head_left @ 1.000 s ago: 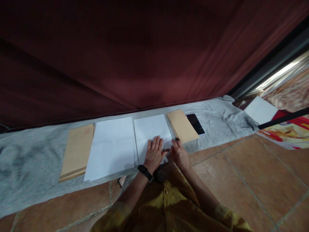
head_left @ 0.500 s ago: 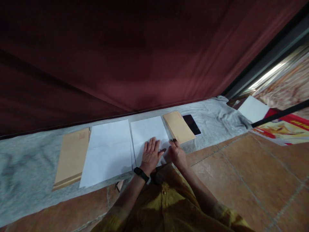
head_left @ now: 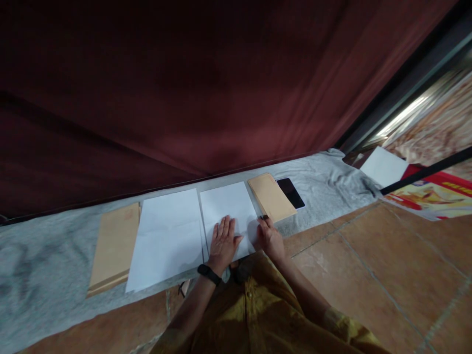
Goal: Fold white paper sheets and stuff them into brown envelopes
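Observation:
My left hand (head_left: 221, 242) lies flat and open on the near part of a white sheet of paper (head_left: 227, 206), fingers stretched out; a black band is on that wrist. My right hand (head_left: 268, 237) rests at the sheet's right near corner, fingers curled, with a small dark thing at the fingertips that I cannot make out. A brown envelope (head_left: 272, 197) lies just right of the sheet, touching it. A second white sheet (head_left: 167, 236) lies to the left.
All of it lies on a grey cloth (head_left: 44, 255) spread over a tiled floor (head_left: 368, 255). Another brown envelope stack (head_left: 114, 246) sits far left, a dark phone (head_left: 290, 192) beside the right envelope. A dark red curtain (head_left: 184, 98) hangs behind. More paper (head_left: 383, 167) lies far right.
My left hand has slid back toward me along the sheet. My right hand stays at the sheet's right corner. The view has shifted slightly.

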{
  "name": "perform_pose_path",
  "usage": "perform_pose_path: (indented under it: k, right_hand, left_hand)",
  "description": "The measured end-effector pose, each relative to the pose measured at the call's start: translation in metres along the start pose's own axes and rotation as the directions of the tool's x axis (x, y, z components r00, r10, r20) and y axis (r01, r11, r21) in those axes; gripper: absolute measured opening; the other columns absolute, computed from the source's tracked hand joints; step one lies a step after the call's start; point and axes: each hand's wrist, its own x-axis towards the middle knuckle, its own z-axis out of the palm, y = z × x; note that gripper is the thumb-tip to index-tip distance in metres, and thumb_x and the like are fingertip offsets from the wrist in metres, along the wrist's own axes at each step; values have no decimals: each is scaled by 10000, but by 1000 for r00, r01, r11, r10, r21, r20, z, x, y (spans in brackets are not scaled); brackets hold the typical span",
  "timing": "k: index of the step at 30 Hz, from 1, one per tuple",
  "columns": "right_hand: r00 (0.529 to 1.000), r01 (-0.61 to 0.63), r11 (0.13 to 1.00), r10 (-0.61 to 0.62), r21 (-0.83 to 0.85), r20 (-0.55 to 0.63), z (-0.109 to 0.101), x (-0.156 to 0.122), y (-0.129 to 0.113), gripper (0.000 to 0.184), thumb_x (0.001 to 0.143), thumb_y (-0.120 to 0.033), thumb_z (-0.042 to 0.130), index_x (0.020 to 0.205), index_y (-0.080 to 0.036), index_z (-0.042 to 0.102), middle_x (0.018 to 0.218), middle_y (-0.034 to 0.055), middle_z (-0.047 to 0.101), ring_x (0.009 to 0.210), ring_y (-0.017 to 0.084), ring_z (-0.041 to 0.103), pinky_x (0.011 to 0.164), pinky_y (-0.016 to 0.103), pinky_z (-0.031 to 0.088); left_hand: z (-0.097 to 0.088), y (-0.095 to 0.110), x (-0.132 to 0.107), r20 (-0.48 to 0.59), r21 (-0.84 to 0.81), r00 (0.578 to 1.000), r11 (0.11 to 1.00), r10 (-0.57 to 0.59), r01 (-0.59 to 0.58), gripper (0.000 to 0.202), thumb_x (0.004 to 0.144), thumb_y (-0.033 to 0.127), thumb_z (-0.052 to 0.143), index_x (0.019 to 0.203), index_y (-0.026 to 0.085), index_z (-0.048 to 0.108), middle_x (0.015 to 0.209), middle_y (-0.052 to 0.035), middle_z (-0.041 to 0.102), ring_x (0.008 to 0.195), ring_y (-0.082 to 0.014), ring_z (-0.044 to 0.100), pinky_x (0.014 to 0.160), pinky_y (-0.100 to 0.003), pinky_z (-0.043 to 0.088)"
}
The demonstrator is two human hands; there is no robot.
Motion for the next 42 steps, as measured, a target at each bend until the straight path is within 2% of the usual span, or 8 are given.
perform_pose_path:
  k: [9, 17, 20, 23, 27, 30, 36, 42]
  right_hand:
    - [998, -17, 1000, 18, -18, 59, -1, 1, -1, 331, 1015, -198, 426, 1317, -197, 563, 1267, 129, 634, 859, 166, 704, 693, 230, 502]
    - [999, 16, 1000, -17, 26, 44, -2, -1, 1, 318, 1015, -185, 433, 1312, -201, 546, 1222, 111, 639, 843, 151, 676, 718, 237, 500]
    - [999, 53, 997, -53, -63, 10, -7, -3, -5, 327, 1011, -200, 438, 1316, -172, 551, 1177, 137, 638, 933, 208, 648, 769, 294, 516]
    - [991, 136, 983, -137, -120, -3, -8, -2, -17, 358, 1016, -242, 436, 1337, -135, 553, 1174, 161, 639, 1074, 270, 593, 894, 381, 505]
    - [969, 247, 965, -247, -89, 19, 2, 7, -33, 422, 1019, -278, 447, 1410, -138, 520, 1424, 160, 549, 1265, 294, 504, 1033, 427, 441]
    - [958, 288, 955, -285, -73, 39, 10, 17, -41, 454, 1019, -287, 454, 1450, -153, 497, 1515, 136, 482, 1384, 289, 416, 1091, 431, 396]
    - [940, 338, 939, -336, -54, 54, 20, 29, -47, 458, 1023, -325, 439, 1445, -167, 523, 1518, 122, 488, 1408, 274, 406, 1133, 439, 360]
    - [938, 346, 937, -345, -40, 38, 28, 29, -42, 452, 1008, -315, 455, 1424, -159, 539, 1516, 118, 487, 1379, 268, 432, 1131, 431, 356]
  left_hand:
    - [3, -17, -9, 15, 28, 999, 999, -35, 34, 623, 982, 456, 420, 1493, 100, 410, 1572, -166, 409, 1475, -294, 353, 1195, -513, 319]
    - [2, -19, -8, 27, 16, 999, 999, -37, 37, 604, 974, 445, 441, 1479, 113, 442, 1567, -169, 414, 1461, -313, 376, 1182, -536, 331]
    - [0, -18, -7, 27, 6, 999, 999, -38, 38, 601, 976, 447, 440, 1474, 110, 449, 1568, -176, 409, 1453, -315, 389, 1182, -537, 331]
    - [-2, -17, -8, 24, -4, 1000, 1000, -20, 20, 602, 984, 460, 419, 1473, 111, 450, 1568, -180, 406, 1451, -315, 392, 1177, -545, 336]
    - [-3, -15, -9, 20, -17, 999, 999, -31, 31, 596, 984, 457, 417, 1480, 128, 444, 1564, -179, 414, 1459, -319, 379, 1182, -561, 324]
    - [-3, -13, -10, 11, -26, 999, 999, -48, 48, 599, 974, 417, 438, 1494, 121, 422, 1571, -185, 401, 1477, -325, 344, 1189, -575, 304]
    - [-8, -6, -7, 38, -29, 999, 999, -35, 36, 564, 948, 228, 390, 1507, 152, 407, 1599, -128, 375, 1494, -297, 313, 1208, -565, 270]
    - [-7, -5, -5, 46, -38, 998, 999, -31, 33, 527, 974, 256, 355, 1491, 197, 438, 1596, -96, 390, 1487, -296, 328, 1199, -585, 273]
